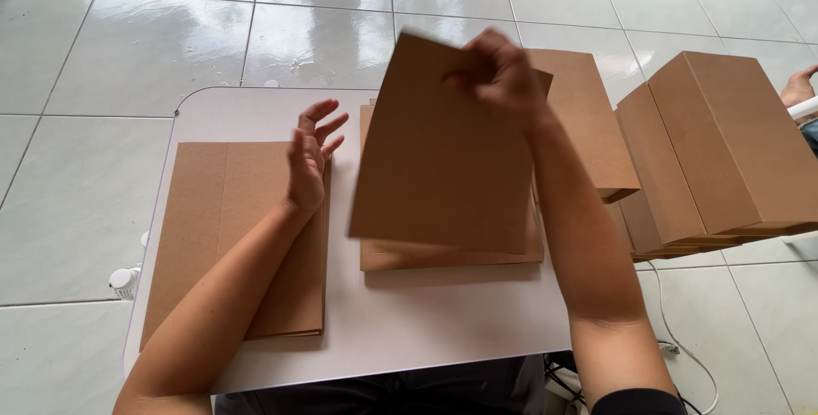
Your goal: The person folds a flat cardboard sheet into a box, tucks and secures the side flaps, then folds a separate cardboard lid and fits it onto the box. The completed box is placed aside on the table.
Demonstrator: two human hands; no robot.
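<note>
My right hand grips the top edge of a flat brown cardboard sheet and holds it lifted and tilted above a stack of similar cardboard sheets in the middle of the white table. My left hand hovers open, fingers spread, just left of the lifted sheet and over the right edge of a second pile of flat folded cardboard on the table's left side.
Several assembled brown cardboard boxes are stacked to the right of the table, one behind my right arm. Another person's hand shows at the right edge. A white cable lies on the glossy tiled floor.
</note>
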